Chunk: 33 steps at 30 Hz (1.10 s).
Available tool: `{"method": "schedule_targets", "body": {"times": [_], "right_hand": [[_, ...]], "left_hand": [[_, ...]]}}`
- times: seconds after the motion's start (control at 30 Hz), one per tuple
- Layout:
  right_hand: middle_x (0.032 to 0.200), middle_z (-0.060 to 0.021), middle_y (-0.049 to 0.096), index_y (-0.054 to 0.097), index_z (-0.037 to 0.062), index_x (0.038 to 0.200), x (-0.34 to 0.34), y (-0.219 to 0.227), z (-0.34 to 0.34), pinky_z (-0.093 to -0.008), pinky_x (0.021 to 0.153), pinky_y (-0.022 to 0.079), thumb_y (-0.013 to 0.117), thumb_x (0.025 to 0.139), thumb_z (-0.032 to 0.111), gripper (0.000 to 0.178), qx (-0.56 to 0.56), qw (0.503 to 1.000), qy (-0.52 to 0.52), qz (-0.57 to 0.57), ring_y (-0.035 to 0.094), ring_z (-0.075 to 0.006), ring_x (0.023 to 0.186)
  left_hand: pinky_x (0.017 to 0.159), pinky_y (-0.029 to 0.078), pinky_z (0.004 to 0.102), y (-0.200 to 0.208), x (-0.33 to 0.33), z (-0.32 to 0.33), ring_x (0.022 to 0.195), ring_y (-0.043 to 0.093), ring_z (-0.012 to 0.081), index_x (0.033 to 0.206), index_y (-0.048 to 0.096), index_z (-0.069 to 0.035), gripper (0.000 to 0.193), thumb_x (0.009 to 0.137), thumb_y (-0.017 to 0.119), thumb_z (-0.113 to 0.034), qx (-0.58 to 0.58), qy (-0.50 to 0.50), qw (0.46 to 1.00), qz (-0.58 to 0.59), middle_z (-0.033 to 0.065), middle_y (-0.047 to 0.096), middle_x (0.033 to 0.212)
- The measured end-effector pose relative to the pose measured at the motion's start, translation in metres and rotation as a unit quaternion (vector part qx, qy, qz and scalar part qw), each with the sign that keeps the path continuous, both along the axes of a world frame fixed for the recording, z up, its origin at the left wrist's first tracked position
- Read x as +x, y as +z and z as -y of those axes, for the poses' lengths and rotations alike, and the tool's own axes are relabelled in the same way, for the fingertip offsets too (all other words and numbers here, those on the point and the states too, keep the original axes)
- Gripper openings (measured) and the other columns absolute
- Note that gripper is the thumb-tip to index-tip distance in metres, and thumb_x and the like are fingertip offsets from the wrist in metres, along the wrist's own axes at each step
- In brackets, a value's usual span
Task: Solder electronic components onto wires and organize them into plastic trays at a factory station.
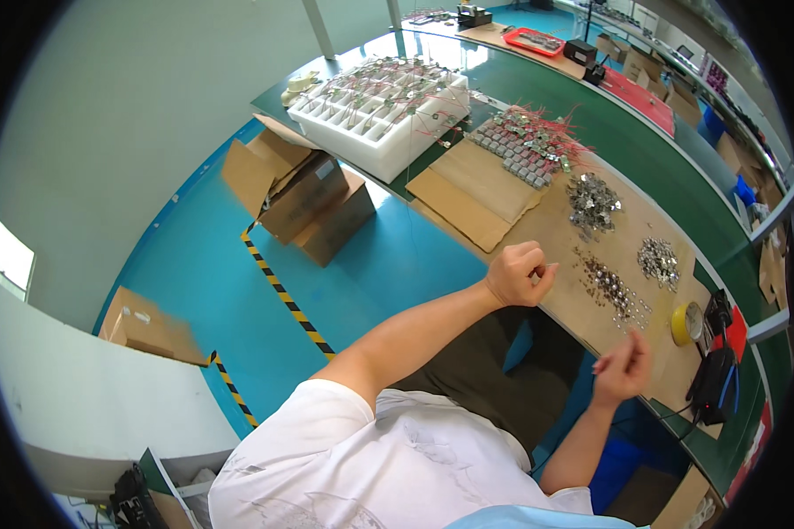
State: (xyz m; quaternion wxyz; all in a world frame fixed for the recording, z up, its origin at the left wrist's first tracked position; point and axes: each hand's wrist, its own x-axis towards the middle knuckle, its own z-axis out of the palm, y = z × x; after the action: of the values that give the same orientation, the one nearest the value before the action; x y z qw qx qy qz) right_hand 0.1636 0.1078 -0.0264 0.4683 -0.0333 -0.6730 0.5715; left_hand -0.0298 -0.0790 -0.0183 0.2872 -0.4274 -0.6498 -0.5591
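Left hand: the left hand [519,275] is loosely clenched at the near edge of the surface [556,231], fingertips pinched together; something small and pale shows at the tips, but what it is cannot be told.
Right hand: the right hand [622,368] is raised just off the surface's near edge, fingers curled, thumb meeting forefinger. Whether anything sits in that grip cannot be told.
Metal parts: small shiny metal parts [613,289] lie in a scattered line on the brown surface, between the two hands and just beyond them. Two denser heaps sit further out, one [592,203] to the left and one [659,261] to the right.
Wired pieces: grey blocks with red wires [528,141] lie in rows beyond the heaps; a white tray [381,119] with compartments holds more wired items.
Other items: yellow tape roll [686,323] and a black device [713,379] near the right hand; cardboard boxes [304,198] on the blue floor.
Step in hand: judged to be fine hand work on single small parts, both hands closed in a pinch.
Next move: likely calls for a steady fingertip grip and a short reach to the scattered line, taking one piece without disturbing its neighbours.
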Motion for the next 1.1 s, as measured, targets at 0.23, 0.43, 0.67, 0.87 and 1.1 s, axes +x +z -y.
{"method": "schedule_targets", "body": {"times": [0.23,0.43,0.67,0.87,1.1], "right_hand": [[0.07,-0.0067,0.064,0.075,-0.0007,0.109,-0.067,0.007,0.061,-0.0255,0.05,0.04,0.068,0.092,-0.005,0.019,0.309,0.944,0.094,-0.064,0.054,-0.0114,0.054],[0.085,0.0003,0.066,0.071,0.0003,0.119,-0.107,-0.032,0.041,-0.021,0.055,0.04,0.063,0.103,0.006,0.019,0.109,0.984,0.136,0.05,0.051,-0.005,0.064],[0.076,0.002,0.062,0.067,-0.0001,0.132,-0.112,-0.01,0.045,-0.0213,0.057,0.042,0.068,0.103,0.012,0.032,0.256,0.949,0.113,0.144,0.052,-0.0053,0.062],[0.075,-0.0007,0.062,0.065,-0.0026,0.134,-0.101,-0.005,0.048,-0.0236,0.058,0.045,0.066,0.104,0.013,0.034,0.272,0.924,0.225,0.15,0.055,-0.0076,0.063],[0.08,-0.0039,0.066,0.067,-0.0073,0.118,-0.114,-0.019,0.043,-0.026,0.061,0.047,0.067,0.105,0.019,0.03,0.389,0.833,0.342,0.197,0.059,-0.0092,0.069]], "left_hand": [[0.047,0.038,0.0424,-0.006,-0.002,0.002,0.053,0.049,0.0329,0.067,0.048,-0.005,0.03,0.083,0.073,-0.001,-0.001,0.053,0.998,-0.019,0.0115,0.045,0.063],[0.051,0.042,0.0481,-0.013,0.0,-0.01,0.058,0.056,0.0385,0.066,0.051,-0.005,0.031,0.088,0.072,-0.011,0.031,0.083,0.996,0.013,0.0136,0.05,0.063],[0.052,0.045,0.0415,-0.015,-0.018,-0.028,0.049,0.055,0.0301,0.056,0.053,-0.002,0.049,0.101,0.061,-0.021,0.193,0.115,0.948,0.227,0.0146,0.057,0.054],[0.052,0.042,0.0314,0.016,-0.002,-0.038,0.051,0.051,0.0099,0.054,0.052,-0.005,0.062,0.109,0.053,-0.032,0.418,-0.017,0.832,0.365,0.0008,0.054,0.051],[0.049,0.041,0.0283,0.026,0.028,-0.001,0.049,0.052,0.0099,0.055,0.051,-0.007,0.064,0.11,0.051,-0.038,0.472,-0.05,0.8,0.366,0.0014,0.056,0.055]]}}
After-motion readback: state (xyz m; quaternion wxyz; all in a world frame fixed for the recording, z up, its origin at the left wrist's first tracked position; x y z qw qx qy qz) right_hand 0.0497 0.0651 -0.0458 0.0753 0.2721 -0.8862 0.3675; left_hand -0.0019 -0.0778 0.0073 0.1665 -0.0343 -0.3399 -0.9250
